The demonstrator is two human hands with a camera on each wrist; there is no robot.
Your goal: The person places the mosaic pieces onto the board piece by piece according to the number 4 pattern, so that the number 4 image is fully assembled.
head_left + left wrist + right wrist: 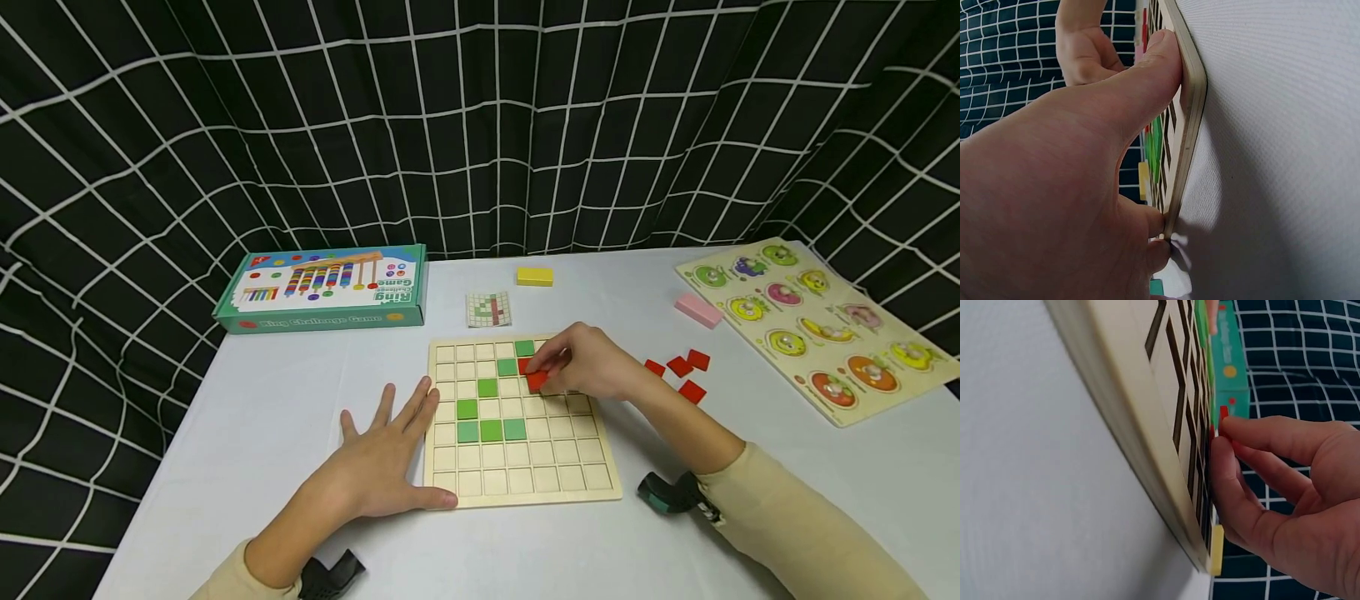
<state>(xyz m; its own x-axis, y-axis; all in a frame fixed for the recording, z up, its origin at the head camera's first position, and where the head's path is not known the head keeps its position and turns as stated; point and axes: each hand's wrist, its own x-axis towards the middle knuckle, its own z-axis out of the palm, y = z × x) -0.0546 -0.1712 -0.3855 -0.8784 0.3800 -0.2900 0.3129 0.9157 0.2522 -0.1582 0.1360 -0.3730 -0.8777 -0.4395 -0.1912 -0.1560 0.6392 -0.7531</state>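
Observation:
A wooden grid board [557,454] lies on the white table, with several green tiles [487,387] set in its squares. My right hand [588,364] is over the board's upper right part and pinches a red tile [536,382] between thumb and fingers. Another red tile [523,365] shows just behind it, beside the fingertips. At the board's left side, my left hand [378,467] rests with spread fingers. Its thumb [1159,59] presses on the near left corner, while other fingertips touch the left edge.
Several loose red tiles [692,392] lie right of the board, near a pink block [698,310] and a fruit picture board [795,312]. Behind the grid are a small pattern card [488,309] and a yellow block [535,277]. A green game box [322,287] stands back left.

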